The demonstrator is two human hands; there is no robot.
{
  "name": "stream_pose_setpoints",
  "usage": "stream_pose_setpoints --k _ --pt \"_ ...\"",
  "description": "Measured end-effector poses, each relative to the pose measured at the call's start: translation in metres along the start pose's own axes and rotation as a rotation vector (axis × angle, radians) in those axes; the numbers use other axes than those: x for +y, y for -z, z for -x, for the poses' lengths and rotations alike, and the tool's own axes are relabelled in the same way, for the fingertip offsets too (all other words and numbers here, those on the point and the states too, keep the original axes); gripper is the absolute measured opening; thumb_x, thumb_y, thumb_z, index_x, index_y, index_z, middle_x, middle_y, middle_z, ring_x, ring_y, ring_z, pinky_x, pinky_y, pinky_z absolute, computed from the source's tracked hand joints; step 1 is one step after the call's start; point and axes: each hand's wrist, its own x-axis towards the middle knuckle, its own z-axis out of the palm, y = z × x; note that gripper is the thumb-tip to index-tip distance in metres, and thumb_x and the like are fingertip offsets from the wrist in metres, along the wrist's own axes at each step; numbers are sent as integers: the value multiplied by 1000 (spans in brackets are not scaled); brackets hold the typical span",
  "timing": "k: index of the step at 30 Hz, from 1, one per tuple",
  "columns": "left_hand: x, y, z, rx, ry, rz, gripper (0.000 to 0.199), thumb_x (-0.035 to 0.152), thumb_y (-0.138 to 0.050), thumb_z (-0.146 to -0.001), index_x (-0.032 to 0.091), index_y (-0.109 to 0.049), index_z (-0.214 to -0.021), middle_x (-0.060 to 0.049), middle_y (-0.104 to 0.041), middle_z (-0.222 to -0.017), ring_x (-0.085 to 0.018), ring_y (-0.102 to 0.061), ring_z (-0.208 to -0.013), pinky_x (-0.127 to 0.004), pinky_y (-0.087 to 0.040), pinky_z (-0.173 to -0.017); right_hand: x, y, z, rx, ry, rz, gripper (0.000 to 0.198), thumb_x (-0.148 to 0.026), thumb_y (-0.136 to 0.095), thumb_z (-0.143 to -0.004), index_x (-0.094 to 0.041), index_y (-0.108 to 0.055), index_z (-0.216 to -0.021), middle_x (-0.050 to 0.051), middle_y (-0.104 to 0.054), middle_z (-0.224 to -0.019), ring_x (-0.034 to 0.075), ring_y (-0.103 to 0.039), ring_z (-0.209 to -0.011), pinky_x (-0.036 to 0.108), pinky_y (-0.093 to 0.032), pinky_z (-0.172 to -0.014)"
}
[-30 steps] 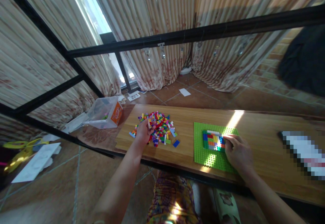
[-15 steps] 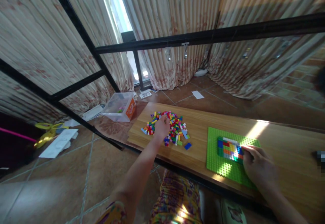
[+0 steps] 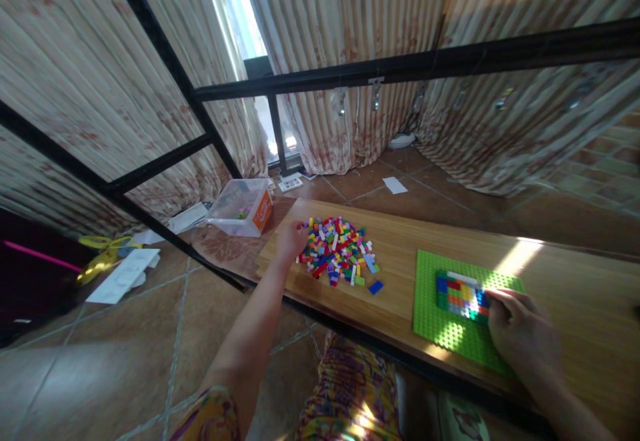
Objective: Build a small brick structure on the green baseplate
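Note:
A heap of small colourful toy bricks (image 3: pixel 340 247) lies on the wooden table. My left hand (image 3: pixel 291 242) is at the heap's left edge, fingers drawn together; what is between them, if anything, is too small to make out. To the right sits a green studded baseplate (image 3: pixel 425 307), with a low rectangular block of mixed bricks (image 3: pixel 457 294) built on it. My right hand (image 3: pixel 523 327) rests over the baseplate's right part, its curled fingertips at the block's right end, which they partly hide. A flat blue brick (image 3: pixel 376 287) lies alone between heap and baseplate.
Beyond the table's left end stands a clear plastic box (image 3: pixel 240 207) with an orange label and a few pieces inside. A black metal frame (image 3: pixel 320 82) crosses in front of the curtains. Papers (image 3: pixel 395 185) lie on the tiled floor.
My left hand has moved left, from over the middle of the heap to its left edge. My right hand stays at the brick block. The view has shifted slightly.

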Motion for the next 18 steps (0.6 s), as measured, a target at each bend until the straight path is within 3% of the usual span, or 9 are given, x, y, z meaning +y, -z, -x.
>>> stream_pose_setpoints --k 3,8,13,18 --pt "-5 -1 -12 -111 -13 -17 16 14 -71 -63 19 -71 -78 -3 -67 -71 -21 -61 -77 -25 -41 -69 1 0 0 -8 11 -4 27 -31 -43 -86 -20 -67 -84 10 -68 -95 26 -64 -83 37 -49 -77" --pt "-10 -7 -17 -196 5 18 27 13 -73 -58 19 -72 -84 0 -65 -64 -17 -58 -67 -23 -38 -59 -4 3 -1 -13 -25 -7 27 -31 -43 -85 -19 -68 -84 10 -68 -96 24 -63 -83 37 -49 -78" --pt "-11 1 -21 -204 74 121 12 14 -68 -64 17 -72 -75 3 -58 -51 -12 -50 -51 -21 -32 -50 -6 5 -2 -14 -27 -13 27 -32 -43 -85 -20 -68 -83 10 -68 -95 25 -63 -83 36 -49 -75" --pt "-16 11 -21 -193 154 291 10 19 -62 -73 16 -71 -69 6 -46 -41 -8 -38 -40 -19 -24 -41 -5 4 -1 -20 -39 0 28 -32 -43 -86 -19 -68 -84 9 -68 -97 24 -63 -83 35 -49 -78"
